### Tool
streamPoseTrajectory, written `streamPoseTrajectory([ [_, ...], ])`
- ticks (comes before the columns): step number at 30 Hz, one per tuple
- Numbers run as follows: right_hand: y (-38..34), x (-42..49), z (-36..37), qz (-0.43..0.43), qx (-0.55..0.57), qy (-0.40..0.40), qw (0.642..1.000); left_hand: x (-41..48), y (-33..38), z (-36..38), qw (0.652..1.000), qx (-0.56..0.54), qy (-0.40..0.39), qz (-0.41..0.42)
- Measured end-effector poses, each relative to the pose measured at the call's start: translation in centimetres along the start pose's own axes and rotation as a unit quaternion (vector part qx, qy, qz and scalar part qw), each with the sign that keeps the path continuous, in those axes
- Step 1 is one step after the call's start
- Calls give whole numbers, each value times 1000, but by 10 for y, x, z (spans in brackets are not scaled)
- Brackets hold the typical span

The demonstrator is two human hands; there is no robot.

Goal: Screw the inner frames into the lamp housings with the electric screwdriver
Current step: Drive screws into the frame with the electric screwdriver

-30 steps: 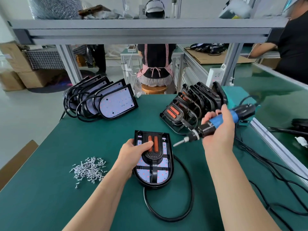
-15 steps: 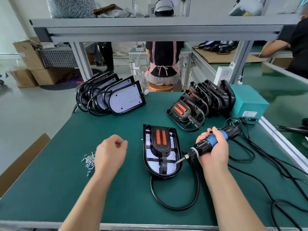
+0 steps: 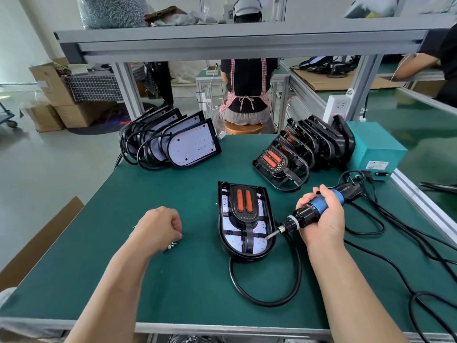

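Bench: a green-matted work table [image 3: 193, 295] with a metal rim.
Lamp housing: a black D-shaped plastic housing [image 3: 247, 255] with a white LED board lies flat near the middle of the bench, its rounded end toward the near edge.
Inner frame: a black plastic frame with two orange strips [image 3: 244, 206] sits inside that housing.
Cable: a black cord [image 3: 267, 303] loops from the housing's rounded end toward the near edge.
Right hand: the right hand [image 3: 321, 220] is wrapped round a black and blue electric screwdriver [image 3: 312, 211], just right of the housing.
Screwdriver bit: it slants down and left, with its tip at the near right part of the frame.
Left hand: the left hand [image 3: 158, 226] is curled into a fist left of the housing and clear of it; whether it holds anything cannot be told.
Screws: a few small silver screws [image 3: 171, 245] show on the mat just under that fist.
Far left corner: a leaning row of black housings with bare white LED boards [image 3: 193, 144] and coiled cords.
Far right corner: a leaning row of black inner frames [image 3: 296, 154], and beside it a teal metal box [image 3: 371, 149].
Right edge: black cords [image 3: 408, 233] trail across the mat.
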State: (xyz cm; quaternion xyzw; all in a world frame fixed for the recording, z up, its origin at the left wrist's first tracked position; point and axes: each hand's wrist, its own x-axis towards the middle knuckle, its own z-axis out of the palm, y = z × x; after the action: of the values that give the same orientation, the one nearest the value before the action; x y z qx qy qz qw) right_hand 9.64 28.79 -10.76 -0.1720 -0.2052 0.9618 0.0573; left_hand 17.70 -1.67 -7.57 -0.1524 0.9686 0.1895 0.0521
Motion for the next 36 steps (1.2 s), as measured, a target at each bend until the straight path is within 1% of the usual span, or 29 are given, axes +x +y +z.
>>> streamPoseTrajectory([
  [6, -1, 1, -2, 4, -2, 2, 1000, 2, 2, 3, 999, 41, -13, -11],
  [11, 0, 0, -1, 2, -3, 2, 1000, 0, 4, 1, 998, 58, -1, -27],
  [16, -1, 0, -2, 4, -6, 2, 1000, -3, 6, 0, 995, 99, -16, -25],
  [18, -2, 0, -2, 5, -4, 1, 1000, -2, 4, 2, 994, 104, 1, -17],
  [20, -2, 0, -2, 6, -3, 1, 1000, -2, 1, 1, 997, 42, 67, -10],
  [22, -2, 0, -2, 5, -2, 4, 1000, -3, 3, -1, 988, -75, 137, 0],
  [23, -2, 0, -1, 4, -1, 7, 1000, -3, 5, -3, 977, -156, 146, 1],
  [24, -2, -1, -1, 4, 2, 11, 1000, -5, 8, -4, 958, -252, 138, -3],
  [26, -1, -3, 0, 12, 21, 20, 999, -11, 18, -7, 900, -427, 89, -6],
  [28, -1, -6, 3, 21, 49, 30, 998, -18, 32, -8, 844, -535, 44, 0],
  [30, -1, -11, 9, 22, 66, 38, 997, -26, 49, -6, 798, -603, 8, 4],
  [31, -2, -14, 12, 20, 70, 42, 996, -30, 58, -4, 782, -623, -8, 6],
  [34, -8, -23, 24, 12, 86, 58, 995, -42, 82, 8, 755, -653, -56, 12],
  [36, -15, -28, 32, -1, 94, 67, 993, -50, 95, 16, 730, -678, -87, 9],
])
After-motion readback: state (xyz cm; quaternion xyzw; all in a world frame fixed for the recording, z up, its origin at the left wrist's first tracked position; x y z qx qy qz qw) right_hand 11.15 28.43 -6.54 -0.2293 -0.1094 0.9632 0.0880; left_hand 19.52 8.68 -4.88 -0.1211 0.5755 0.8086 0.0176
